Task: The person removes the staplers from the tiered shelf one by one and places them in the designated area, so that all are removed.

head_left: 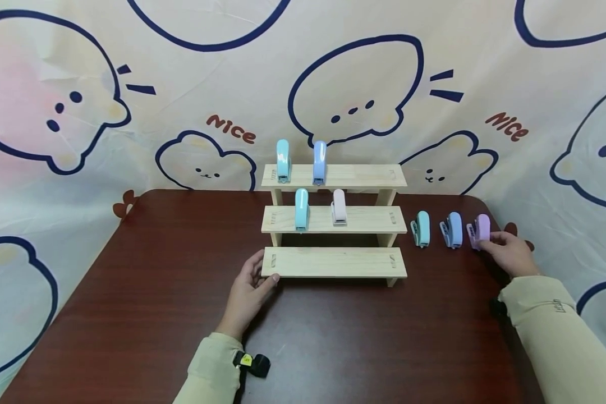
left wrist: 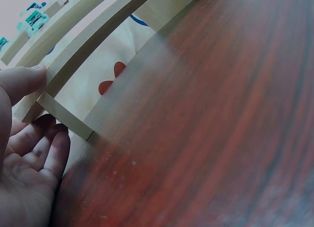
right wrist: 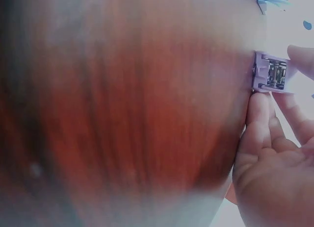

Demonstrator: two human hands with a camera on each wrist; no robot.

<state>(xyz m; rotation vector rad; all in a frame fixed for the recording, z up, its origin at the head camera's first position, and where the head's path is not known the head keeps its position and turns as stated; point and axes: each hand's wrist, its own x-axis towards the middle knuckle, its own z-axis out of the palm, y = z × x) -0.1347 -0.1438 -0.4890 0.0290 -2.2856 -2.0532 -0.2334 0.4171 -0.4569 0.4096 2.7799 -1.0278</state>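
Observation:
A three-step wooden display rack (head_left: 333,262) stands on the table. My left hand (head_left: 247,293) grips the left end of its lowest board, thumb on the board's edge and fingers below, as the left wrist view shows. At the table's right side, my right hand (head_left: 514,255) pinches a purple mini stapler (head_left: 481,229) between thumb and fingers; in the right wrist view, the stapler's (right wrist: 272,72) metal end faces the camera. Left of it stand a blue stapler (head_left: 452,230) and a green stapler (head_left: 422,229). Whether the purple one touches the table is hard to tell.
On the top board are a teal stapler (head_left: 283,161) and a periwinkle stapler (head_left: 320,163). The middle board bears another teal stapler (head_left: 301,209) and a whitish stapler (head_left: 339,207). A printed cloth (head_left: 353,67) hangs behind the dark brown table (head_left: 363,342).

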